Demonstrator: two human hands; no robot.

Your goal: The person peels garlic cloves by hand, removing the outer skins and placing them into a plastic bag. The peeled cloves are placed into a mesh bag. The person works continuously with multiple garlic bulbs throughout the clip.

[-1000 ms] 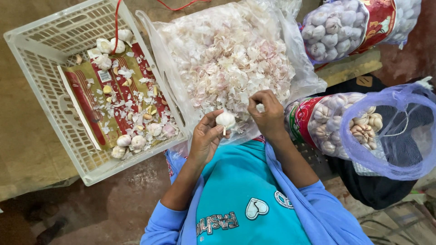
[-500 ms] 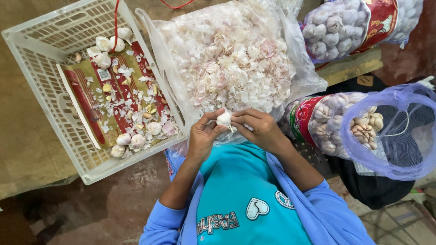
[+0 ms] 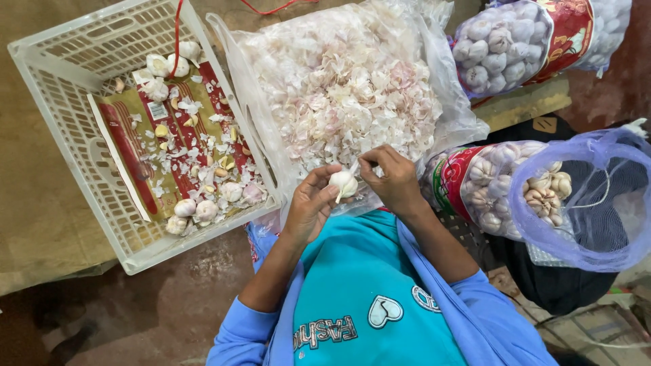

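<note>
While one second ago the right hand (image 3: 393, 179) was raised over the heap of skins with its fingers away from the bulb, it has now come back down, and both hands meet just above the person's chest. The left hand (image 3: 308, 203) cups a white garlic bulb (image 3: 343, 183) between thumb and curled fingers. The right hand pinches a thin strip of papery skin at the bulb's top, fingers narrow and closed on it. This suggests another layer of skin is being pulled away, so the peeling is in hand and not finished.

The bulb looks pale, rounded and mostly smooth, with a loose white flake hanging from its lower side.

It sits at the near edge of a clear plastic bag (image 3: 447, 108) piled with pinkish-white garlic skins. To the left, a white slatted plastic crate (image 3: 68, 142) holds a few bulbs, loose cloves and scraps along its near and far corners, lying on a flattened red and gold wrapper (image 3: 129, 149). To the right, a violet mesh sack (image 3: 583, 196) and a red-labelled sack (image 3: 475, 179) hold whole unpeeled bulbs.
</note>
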